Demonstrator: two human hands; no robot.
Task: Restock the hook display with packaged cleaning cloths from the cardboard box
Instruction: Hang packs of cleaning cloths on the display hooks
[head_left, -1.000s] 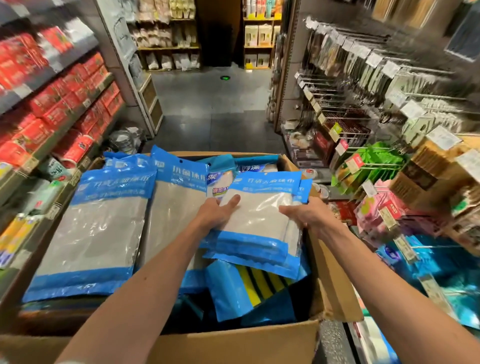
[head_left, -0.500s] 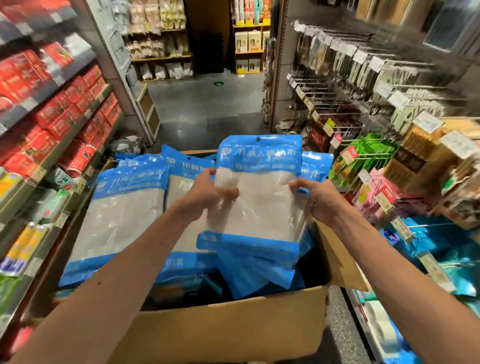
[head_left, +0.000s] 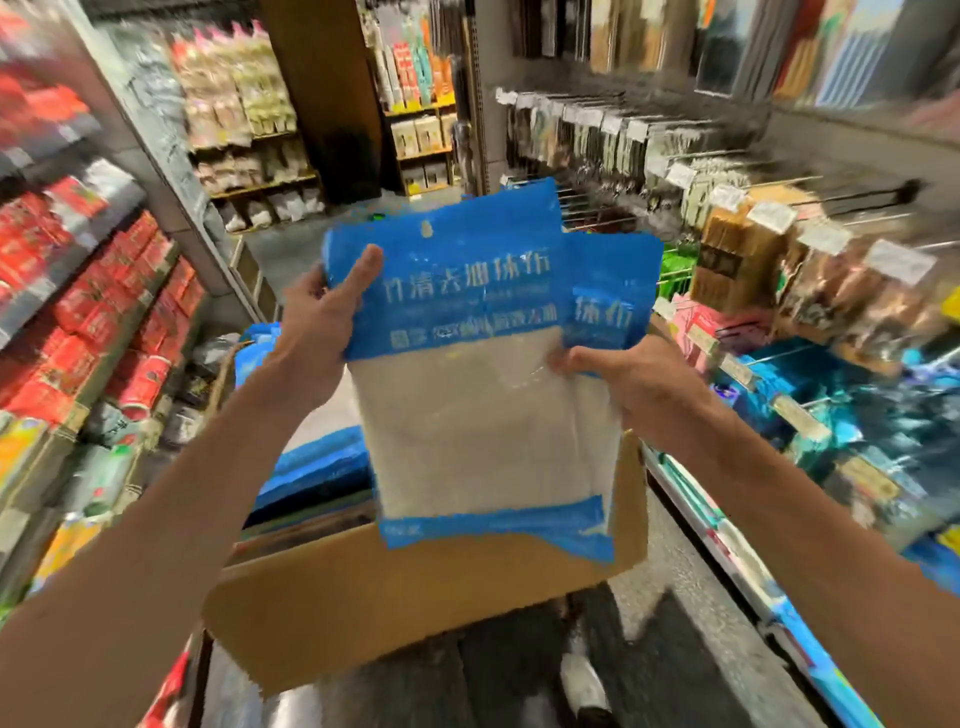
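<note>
- The left hand (head_left: 317, 322) pinches the blue header of the front pack (head_left: 467, 405) at its left edge. The thumb lies flat across the print and the fingers are hidden behind.
- The right hand (head_left: 641, 389) is curled round the right edge, lower down by the clear window. It seems to clamp a second pack (head_left: 608, 291) in with the first, since that one peeks out behind on the right.
- Both packs hang upright in the centre of the frame, above the open cardboard box (head_left: 415, 597) and clear of it.
- I'd guess they are held header-up so the hang hole (head_left: 426, 228) near the top edge can meet a peg.
- The hook display (head_left: 675, 171) fills the upper right, near the packs but not touching them.
- The header carries large white Chinese characters on blue. Blur spoils most, though the last two look like 抹布, and they repeat on the pack behind. The smaller lines beneath are unreadable.
- The white price tags (head_left: 769, 215) on the peg ends are too smeared to read, as are the red packages (head_left: 130, 291) shelved at the left.
</note>
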